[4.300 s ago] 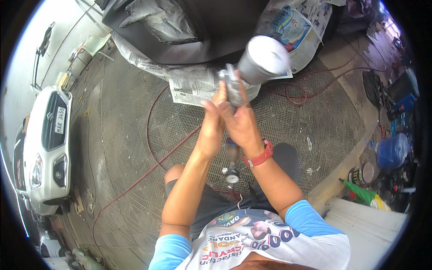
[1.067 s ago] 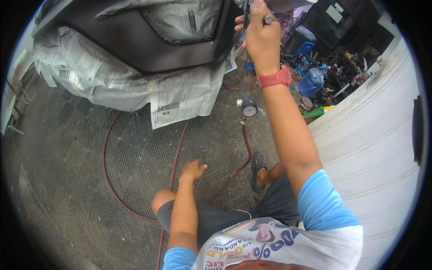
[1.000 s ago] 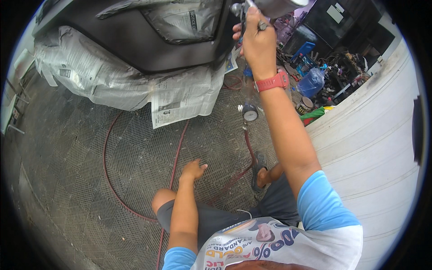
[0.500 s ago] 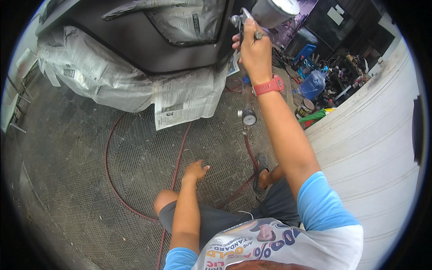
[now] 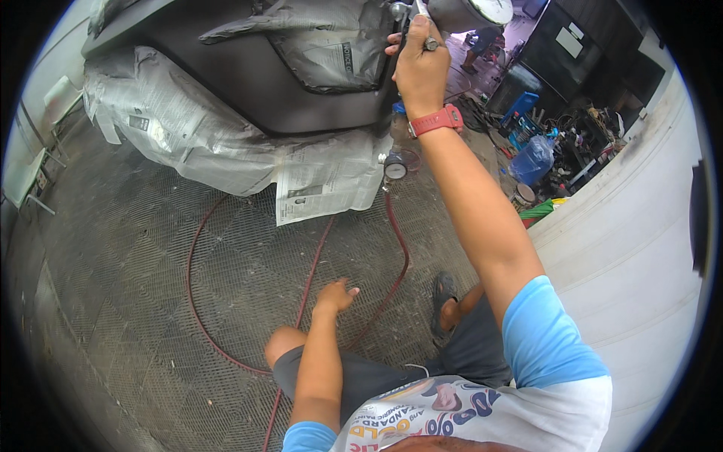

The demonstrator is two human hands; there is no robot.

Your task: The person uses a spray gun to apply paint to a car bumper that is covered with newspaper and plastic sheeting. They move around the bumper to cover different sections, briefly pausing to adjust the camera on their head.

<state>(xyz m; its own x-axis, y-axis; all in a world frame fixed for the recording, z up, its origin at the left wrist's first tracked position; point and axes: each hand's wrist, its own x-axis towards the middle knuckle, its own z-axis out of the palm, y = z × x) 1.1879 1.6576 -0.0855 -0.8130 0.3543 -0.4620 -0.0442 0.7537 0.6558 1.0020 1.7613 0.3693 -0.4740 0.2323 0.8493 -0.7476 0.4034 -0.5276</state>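
Observation:
My right hand [image 5: 418, 64] is raised far ahead and grips the handle of a spray gun [image 5: 452, 11] with a pale cup on top, held close to a dark car body panel [image 5: 248, 68]. A red watch sits on that wrist. A round pressure gauge [image 5: 395, 166] hangs under the gun, and a red air hose [image 5: 395, 248] runs down from it and loops over the floor. My left hand [image 5: 335, 295] hangs low above my left knee, fingers apart, holding nothing. Newspaper masking [image 5: 177, 128] covers the car's lower parts.
The floor is dark metal grating [image 5: 135, 286]. A white wall [image 5: 633, 256] rises on the right. Behind it lies clutter: a blue water bottle [image 5: 533, 158], blue crates and dark cabinets. My sandalled right foot [image 5: 444, 297] rests on the grating.
Four seconds ago both hands held the spray gun close in front of me. Now the right hand alone holds it up at the car panel; over the last second the view dipped slightly.

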